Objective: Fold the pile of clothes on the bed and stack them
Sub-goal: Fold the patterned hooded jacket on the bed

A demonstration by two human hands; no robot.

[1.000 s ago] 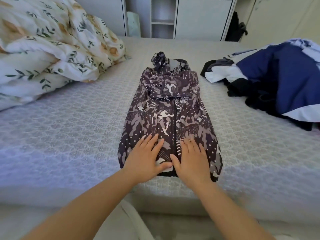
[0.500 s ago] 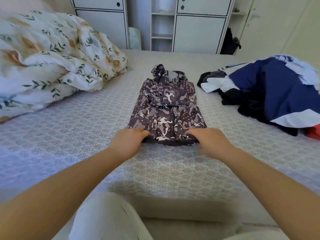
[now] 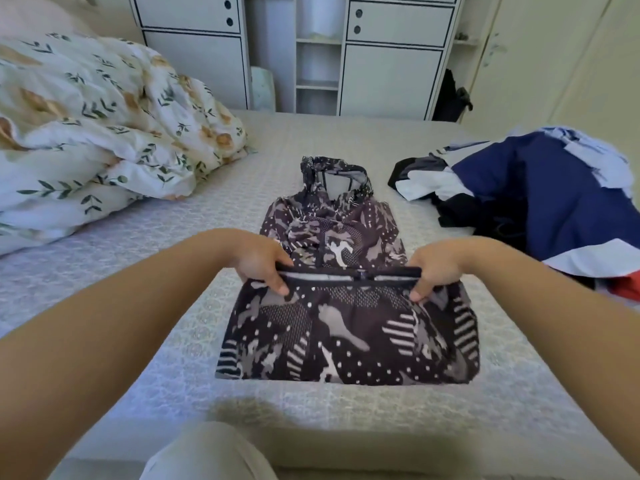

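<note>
The bed (image 3: 138, 306) carries everything, covered with a pale bedspread in a fine woven lattice pattern. In its middle lies a dark patterned jacket (image 3: 346, 341), hood toward the far edge, its lower part doubled up over itself. On the left side rests a bunched white duvet (image 3: 104, 126) printed with green leaves and tan flowers. On the right side sits a loose pile of clothes (image 3: 540, 202), navy, white and black, with a bit of red at the frame's edge.
</note>
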